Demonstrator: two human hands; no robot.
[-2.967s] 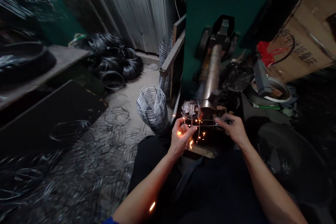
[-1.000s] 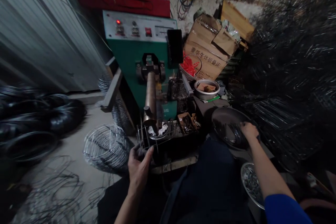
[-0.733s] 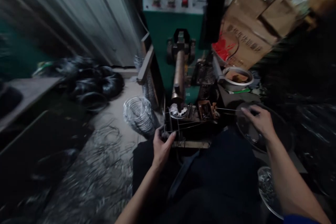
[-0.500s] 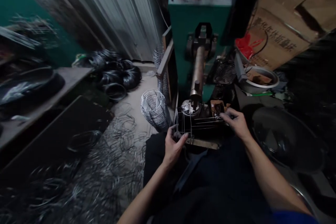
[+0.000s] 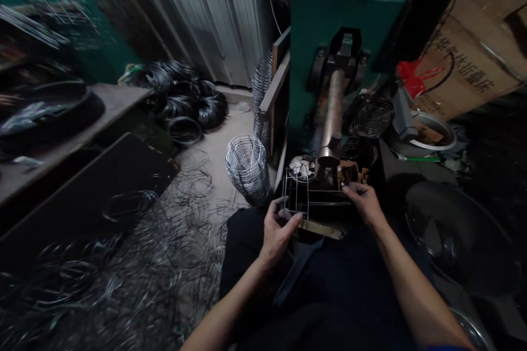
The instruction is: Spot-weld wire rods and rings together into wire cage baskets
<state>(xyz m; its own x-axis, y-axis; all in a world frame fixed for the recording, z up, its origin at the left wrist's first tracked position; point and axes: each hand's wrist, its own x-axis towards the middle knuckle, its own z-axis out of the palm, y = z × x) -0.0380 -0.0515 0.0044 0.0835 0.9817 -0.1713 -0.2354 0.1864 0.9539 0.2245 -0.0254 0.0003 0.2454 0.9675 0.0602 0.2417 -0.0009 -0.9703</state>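
My left hand (image 5: 279, 226) is closed on the near corner of a thin wire frame (image 5: 297, 197), with thumb and fingers pinching its lower wires. The frame stands before the green welding machine (image 5: 329, 16), close to the metal arm (image 5: 332, 115) that juts out of it. My right hand (image 5: 363, 198) pinches at the right of the frame, by the ends of its long wires. What lies between those fingertips is too small to make out. Just behind that hand is a small cardboard box (image 5: 348, 171).
A stack of round wire baskets (image 5: 247, 167) stands on the floor to my left. Loose wire pieces (image 5: 164, 252) litter the floor, and black wire coils (image 5: 193, 104) lie by the wall. On the right are a metal pot (image 5: 436, 131) and a large dark pan (image 5: 461, 236).
The view has swung, so the machine sits farther right. My right hand has come in nearer my left. The red lamp is out of view now.
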